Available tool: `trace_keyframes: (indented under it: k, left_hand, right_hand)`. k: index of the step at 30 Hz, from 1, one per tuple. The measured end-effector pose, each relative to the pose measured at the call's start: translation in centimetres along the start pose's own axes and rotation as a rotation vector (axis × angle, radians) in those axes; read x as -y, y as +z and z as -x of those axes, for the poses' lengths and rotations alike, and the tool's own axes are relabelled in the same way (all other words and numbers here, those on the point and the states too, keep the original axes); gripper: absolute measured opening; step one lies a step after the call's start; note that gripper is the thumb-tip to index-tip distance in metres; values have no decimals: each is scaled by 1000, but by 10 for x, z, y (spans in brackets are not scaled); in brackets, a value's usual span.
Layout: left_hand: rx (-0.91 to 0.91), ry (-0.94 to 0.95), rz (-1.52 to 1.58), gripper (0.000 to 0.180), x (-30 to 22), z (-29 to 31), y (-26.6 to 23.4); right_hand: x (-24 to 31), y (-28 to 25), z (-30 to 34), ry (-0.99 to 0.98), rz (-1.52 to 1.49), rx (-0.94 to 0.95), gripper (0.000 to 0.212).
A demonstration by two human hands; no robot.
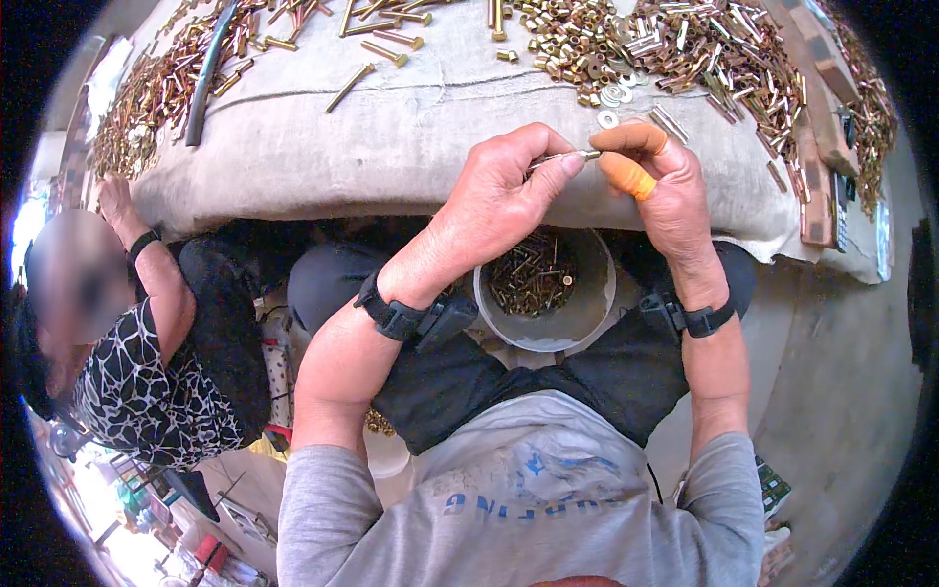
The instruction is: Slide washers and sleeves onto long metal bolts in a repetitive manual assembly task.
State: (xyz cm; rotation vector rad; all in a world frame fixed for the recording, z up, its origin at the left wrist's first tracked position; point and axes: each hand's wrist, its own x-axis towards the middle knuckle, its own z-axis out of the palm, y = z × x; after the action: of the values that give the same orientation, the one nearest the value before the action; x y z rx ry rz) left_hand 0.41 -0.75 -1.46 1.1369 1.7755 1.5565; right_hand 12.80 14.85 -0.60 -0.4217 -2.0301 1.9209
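left hand [504, 184] pinching a slim metal piece [588, 155] btwn thumb & forefinger, the piece pointing twd the right hand; exact kind hard to tell w/ fingers over most of it. right hand [677, 201] has thumb & forefinger curved in close at the piece's tip, one each side, can't tell if both touch; yellow-orange finger covers [634, 178] on those two. the piece is held in the air, abv the near edge of the tabletop [391, 161], which is draped w/ grayish cloth. black wrist straps [399, 318] on both forearms. just past the right fingertips: a pale washer [608, 119] & a couple of silvery pins [669, 123]. below the hands, btwn the knees, a pale bucket [599, 298] w/ lots of bolts etc inside. farther out on the cloth: heap of nuts [572, 54], a bigger pile of metal tubes & bolts to the r, wooden blocks [815, 186] at the r edge. far l: a dark strip [209, 73] among scattered bolts [349, 89]. co-worker [161, 386] at l, patterned top, one hand at tabletop edge
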Motion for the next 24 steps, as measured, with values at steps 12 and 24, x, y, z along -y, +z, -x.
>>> trace_keyframes:
  k: [12,24]
  left_hand:
    - [27,102,-184,16,-4,4,3]
    - [-173,300,-308,13,0,-3,-6]
  right_hand:
    - [4,4,3,47,316,-25,26]
    - [-5,0,11,68,-179,570,59]
